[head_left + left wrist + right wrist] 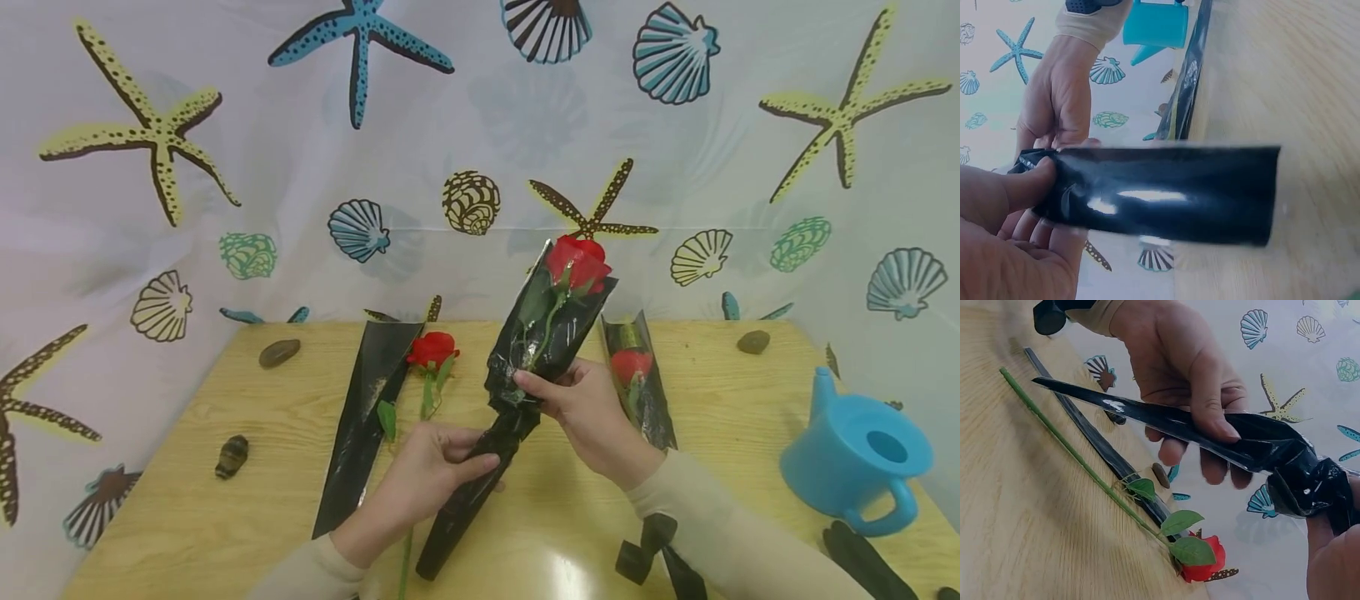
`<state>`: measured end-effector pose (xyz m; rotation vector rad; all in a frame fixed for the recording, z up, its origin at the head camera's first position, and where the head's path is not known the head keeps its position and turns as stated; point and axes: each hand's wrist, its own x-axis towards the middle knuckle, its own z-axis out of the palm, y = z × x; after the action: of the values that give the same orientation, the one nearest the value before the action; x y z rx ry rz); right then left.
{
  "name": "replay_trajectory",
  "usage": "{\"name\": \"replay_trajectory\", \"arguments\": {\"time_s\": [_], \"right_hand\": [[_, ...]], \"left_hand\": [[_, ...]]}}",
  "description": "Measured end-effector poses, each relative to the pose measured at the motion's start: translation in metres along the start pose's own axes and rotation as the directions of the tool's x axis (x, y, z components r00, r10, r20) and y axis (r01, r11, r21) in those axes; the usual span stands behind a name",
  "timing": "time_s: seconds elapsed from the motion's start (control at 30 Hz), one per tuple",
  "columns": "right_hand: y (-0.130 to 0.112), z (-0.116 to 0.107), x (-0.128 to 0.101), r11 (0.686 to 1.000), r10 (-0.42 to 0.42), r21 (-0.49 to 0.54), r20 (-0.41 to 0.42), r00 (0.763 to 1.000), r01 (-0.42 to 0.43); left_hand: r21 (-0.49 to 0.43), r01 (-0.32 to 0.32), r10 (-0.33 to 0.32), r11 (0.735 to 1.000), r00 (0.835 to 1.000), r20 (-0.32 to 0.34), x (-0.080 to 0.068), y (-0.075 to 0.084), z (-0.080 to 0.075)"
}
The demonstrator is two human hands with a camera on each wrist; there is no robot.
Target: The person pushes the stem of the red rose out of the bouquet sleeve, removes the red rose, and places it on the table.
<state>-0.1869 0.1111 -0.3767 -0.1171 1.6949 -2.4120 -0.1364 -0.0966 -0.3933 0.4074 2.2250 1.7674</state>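
Black-sleeved rose [551, 321] was held tilted above the table [247, 400], its red bloom topmost and the narrow tail of the sleeve pointing down toward the person. Left hand [431, 475] had its grip curled round the lower, narrow part of the sleeve, thumb on top. Right hand [592, 412] pinched the sleeve's crumpled middle, fingers bent round it. On the table, a bare rose [429, 367] lay beside an empty black sleeve [367, 417]; another sleeved rose [636, 375] lay just behind the right hand. A blue watering can [855, 454] stood at the right.
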Motion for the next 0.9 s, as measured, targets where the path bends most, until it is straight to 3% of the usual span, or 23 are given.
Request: {"name": "replay_trajectory", "arguments": {"time_s": [0.17, 0.33, 0.57, 0.9], "right_hand": [[-0.006, -0.009, 0.001, 0.999, 0.030, 0.012, -0.041, 0.999, -0.030], [-0.018, -0.025, 0.003, 0.999, 0.026, 0.038, -0.079, 0.997, -0.023], [-0.022, -0.034, 0.005, 0.998, 0.034, 0.057, -0.102, 0.994, -0.028], [-0.025, -0.035, 0.007, 0.998, -0.001, 0.058, -0.137, 0.991, 0.009]], "left_hand": [[0.154, 0.013, -0.015, 0.988, 1.000, 0.015, -0.007, -0.008, -0.003], [0.158, 0.049, -0.062, 0.986, 0.995, 0.074, -0.015, -0.022, -0.005], [0.217, 0.090, -0.101, 0.972, 0.994, 0.040, -0.016, -0.023, -0.004], [0.255, -0.002, -0.005, 0.967, 1.000, 0.028, -0.014, -0.020, -0.003]]}}
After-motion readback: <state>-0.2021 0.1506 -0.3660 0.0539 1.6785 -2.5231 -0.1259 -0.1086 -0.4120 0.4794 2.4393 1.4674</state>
